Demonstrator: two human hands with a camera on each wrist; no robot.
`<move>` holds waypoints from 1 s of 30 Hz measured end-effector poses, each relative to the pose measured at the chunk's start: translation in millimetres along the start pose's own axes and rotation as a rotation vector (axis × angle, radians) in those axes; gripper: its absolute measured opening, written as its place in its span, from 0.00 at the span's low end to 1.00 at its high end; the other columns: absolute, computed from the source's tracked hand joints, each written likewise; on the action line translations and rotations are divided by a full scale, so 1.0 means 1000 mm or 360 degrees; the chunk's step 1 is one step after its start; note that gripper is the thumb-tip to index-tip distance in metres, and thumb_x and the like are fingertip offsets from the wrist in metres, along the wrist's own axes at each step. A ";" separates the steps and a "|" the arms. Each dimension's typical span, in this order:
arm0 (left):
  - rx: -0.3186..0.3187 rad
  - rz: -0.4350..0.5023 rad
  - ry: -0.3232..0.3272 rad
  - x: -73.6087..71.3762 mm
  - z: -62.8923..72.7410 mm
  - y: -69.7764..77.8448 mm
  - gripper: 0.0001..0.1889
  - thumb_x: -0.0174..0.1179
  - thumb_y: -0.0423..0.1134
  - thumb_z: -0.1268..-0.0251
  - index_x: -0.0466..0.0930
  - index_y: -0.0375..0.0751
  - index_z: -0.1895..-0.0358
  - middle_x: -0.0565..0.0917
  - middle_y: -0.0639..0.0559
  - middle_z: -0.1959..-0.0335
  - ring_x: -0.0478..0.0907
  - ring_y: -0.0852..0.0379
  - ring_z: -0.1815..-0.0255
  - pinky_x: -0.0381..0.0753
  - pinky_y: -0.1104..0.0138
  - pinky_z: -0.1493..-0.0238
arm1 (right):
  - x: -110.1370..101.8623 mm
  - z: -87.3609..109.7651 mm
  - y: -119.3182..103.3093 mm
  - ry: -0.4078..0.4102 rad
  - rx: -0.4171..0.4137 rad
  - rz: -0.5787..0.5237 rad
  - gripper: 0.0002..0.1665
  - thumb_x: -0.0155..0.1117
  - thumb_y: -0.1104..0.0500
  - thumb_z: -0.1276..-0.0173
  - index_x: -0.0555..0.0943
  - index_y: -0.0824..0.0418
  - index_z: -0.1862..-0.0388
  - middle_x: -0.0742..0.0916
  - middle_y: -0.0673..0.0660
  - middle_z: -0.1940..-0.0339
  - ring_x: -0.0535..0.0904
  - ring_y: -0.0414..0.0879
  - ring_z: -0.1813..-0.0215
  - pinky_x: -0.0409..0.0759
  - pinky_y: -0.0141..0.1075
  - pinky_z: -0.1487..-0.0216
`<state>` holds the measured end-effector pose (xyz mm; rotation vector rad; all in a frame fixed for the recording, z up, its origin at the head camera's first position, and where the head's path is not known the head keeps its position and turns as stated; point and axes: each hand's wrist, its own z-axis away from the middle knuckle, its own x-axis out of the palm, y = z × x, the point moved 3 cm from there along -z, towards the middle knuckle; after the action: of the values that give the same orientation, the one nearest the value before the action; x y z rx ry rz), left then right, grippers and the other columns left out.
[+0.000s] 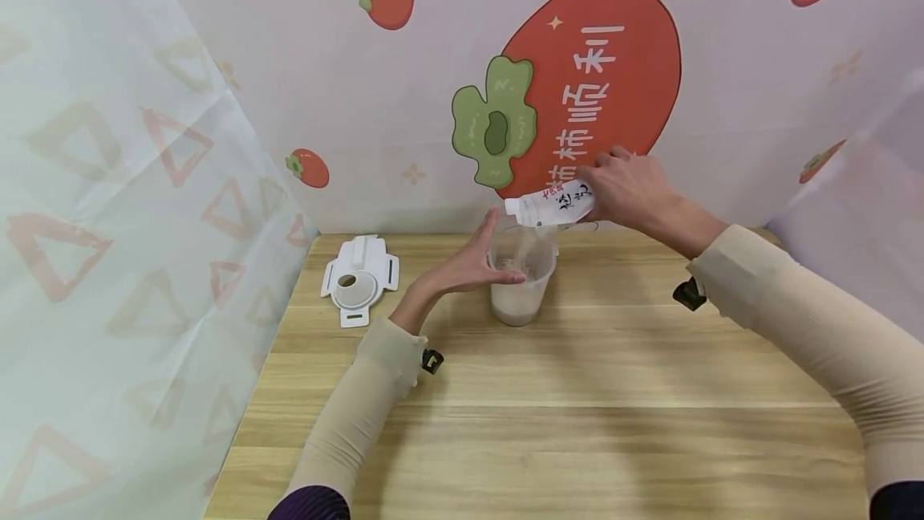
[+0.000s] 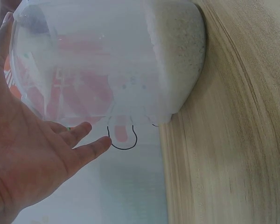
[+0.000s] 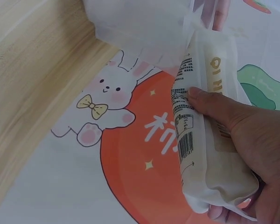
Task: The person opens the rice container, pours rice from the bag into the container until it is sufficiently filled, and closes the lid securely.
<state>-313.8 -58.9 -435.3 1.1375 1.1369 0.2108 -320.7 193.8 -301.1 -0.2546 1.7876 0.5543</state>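
Note:
In the head view, a clear plastic container point(image 1: 520, 303) stands at the back of the table, its lower part filled with pale grains that look like rice point(image 2: 179, 51). My left hand point(image 1: 472, 263) spans its near-left side at the rim, thumb across the front and fingers straight and spread; in the left wrist view the palm point(image 2: 32, 158) lies beside the wall. My right hand point(image 1: 631, 187) grips a white bag point(image 1: 552, 205) with handwriting on it. The bag tilts over the container's mouth, and a pale stream falls inside. The right wrist view shows the bag's barcode side point(image 3: 186, 144).
A white plastic piece point(image 1: 361, 259) with a round raised opening lies on the wooden table point(image 1: 549, 416), left of the container. Behind the table stands a printed backdrop point(image 1: 404, 103) with red fruit; a pale patterned sheet point(image 1: 130, 263) hangs along the left edge.

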 end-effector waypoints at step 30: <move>0.0001 -0.0011 0.0002 0.000 0.002 0.001 0.70 0.75 0.57 0.38 0.20 0.52 0.14 0.27 0.44 0.11 0.30 0.49 0.11 0.42 0.50 0.14 | -0.007 -0.001 0.001 0.0024 -0.0064 0.0031 0.41 0.89 0.41 0.51 0.85 0.58 0.41 0.87 0.67 0.53 0.77 0.61 0.55 0.86 0.58 0.66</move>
<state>-312.1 -59.4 -434.1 1.1338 1.1420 0.2060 -320.0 193.5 -294.1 -0.2697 1.7963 0.6044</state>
